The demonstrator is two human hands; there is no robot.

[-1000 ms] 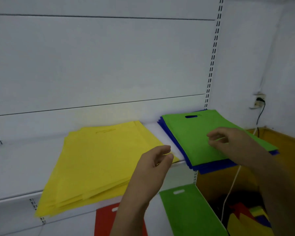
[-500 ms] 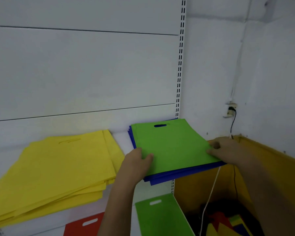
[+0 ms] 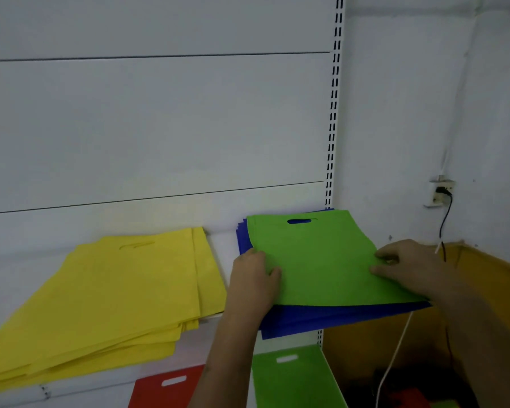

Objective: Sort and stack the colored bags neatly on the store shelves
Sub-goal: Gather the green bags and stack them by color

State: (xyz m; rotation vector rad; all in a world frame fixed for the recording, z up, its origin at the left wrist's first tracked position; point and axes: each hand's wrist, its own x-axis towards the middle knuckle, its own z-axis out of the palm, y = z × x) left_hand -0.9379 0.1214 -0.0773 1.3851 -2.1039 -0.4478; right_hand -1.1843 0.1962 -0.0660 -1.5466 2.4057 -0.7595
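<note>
A green bag point(image 3: 318, 257) lies on top of a stack of blue bags point(image 3: 330, 316) at the right end of the white shelf point(image 3: 221, 248). My left hand point(image 3: 253, 281) grips the left edge of that pile, thumb on the green bag and fingers underneath. My right hand point(image 3: 407, 265) holds the pile's right edge, its curled fingertips on the green bag. To the left, a loose stack of yellow bags point(image 3: 115, 298) overhangs the shelf's front edge.
On the shelf below lie a red bag point(image 3: 168, 387) and a green bag point(image 3: 292, 378). A yellow-brown bin point(image 3: 489, 278) stands at the right with more bags inside. A wall socket point(image 3: 439, 192) with a black cable hangs above it; a white cable runs into the bin.
My left hand moved from in front of the yellow stack to the left edge of the green-and-blue pile. My right hand slid from the top of the green bag to its right edge.
</note>
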